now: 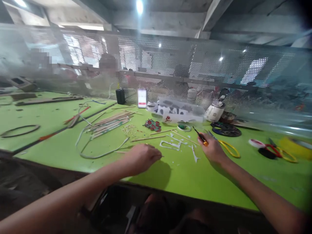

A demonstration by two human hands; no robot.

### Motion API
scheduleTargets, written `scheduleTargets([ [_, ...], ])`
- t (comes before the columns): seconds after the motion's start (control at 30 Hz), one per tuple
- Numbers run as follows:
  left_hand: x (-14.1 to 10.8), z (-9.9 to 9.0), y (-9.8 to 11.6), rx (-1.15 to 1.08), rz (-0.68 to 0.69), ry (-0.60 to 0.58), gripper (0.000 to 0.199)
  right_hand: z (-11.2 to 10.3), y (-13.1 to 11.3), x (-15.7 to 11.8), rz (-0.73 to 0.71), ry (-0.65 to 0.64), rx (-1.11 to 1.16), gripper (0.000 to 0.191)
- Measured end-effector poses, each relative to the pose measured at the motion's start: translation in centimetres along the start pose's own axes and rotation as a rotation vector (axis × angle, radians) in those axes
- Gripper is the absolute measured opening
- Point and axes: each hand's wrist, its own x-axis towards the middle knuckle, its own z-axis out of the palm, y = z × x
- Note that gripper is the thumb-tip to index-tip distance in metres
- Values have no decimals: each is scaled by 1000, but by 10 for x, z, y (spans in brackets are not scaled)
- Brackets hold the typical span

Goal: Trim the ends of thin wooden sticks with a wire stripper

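Observation:
My left hand (143, 158) is closed just above the green table, its fingers pinched together. A small thin tip pokes out past the fingertips, and a pale length of thin stick (120, 152) shows behind the hand. My right hand (212, 149) grips a slim tool with an orange-and-black handle (204, 140), its dark narrow end pointing up and left; its exact kind is unclear. Between the hands lie white cut-out scraps (170, 144) and several thin wooden sticks (149, 138). Yellow-handled scissors (230, 149) rest beside my right hand.
A bundle of sticks (109, 123), small beads (129, 130) and a white cable (94, 157) lie left. Behind stand a phone (142, 98), rolled printed sheets (180, 112) and a white jug (214, 110). More scissors (273, 150) and yellow tape (296, 147) are right. A perforated screen (156, 70) crosses the back.

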Motion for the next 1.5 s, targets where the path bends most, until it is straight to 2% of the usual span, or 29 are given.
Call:
scheduleTargets([
  [0.1, 38, -3, -20, 36, -245, -11, 29, 2, 7, 4, 6, 6, 37, 27],
  [0.27, 86, 1, -43, 135, -362, 17, 35, 2, 11, -2, 32, -45, 101, 24],
  [0.4, 103, 9, -46, 194, -356, 6, 36, -4, 8, -8, 72, -112, 164, 24],
  [0.57, 108, 21, -47, 252, -310, -4, 38, -8, 1, -10, 92, -150, 243, 22],
  [0.7, 106, 29, -52, 287, -306, -9, 40, -6, 1, -14, 47, -139, 289, 22],
  [0.8, 110, 29, -55, 308, -306, -23, 41, -3, 3, -16, 10, -102, 316, 22],
  [0.93, 132, 20, -60, 342, -267, -42, 33, -2, 5, -17, 4, -67, 305, 22],
  [1.07, 162, 17, -63, 364, -281, -130, 23, -3, 7, -16, 6, -45, 298, 22],
  [1.17, 175, 16, -61, 390, -291, -192, 21, -3, 10, -15, 28, -25, 298, 23],
  [1.23, 177, 9, -59, 409, -295, -202, 23, -4, 11, -14, 27, -1, 298, 23],
  [1.33, 171, -11, -58, 444, -319, -171, 26, -5, 11, -14, 13, 17, 297, 23],
  [1.43, 150, -28, -63, 494, -327, -144, 28, -7, 9, -15, -2, 22, 288, 24],
  [1.5, 131, -29, -68, 513, -326, -167, 27, -8, 9, -15, -13, 39, 277, 23],
])
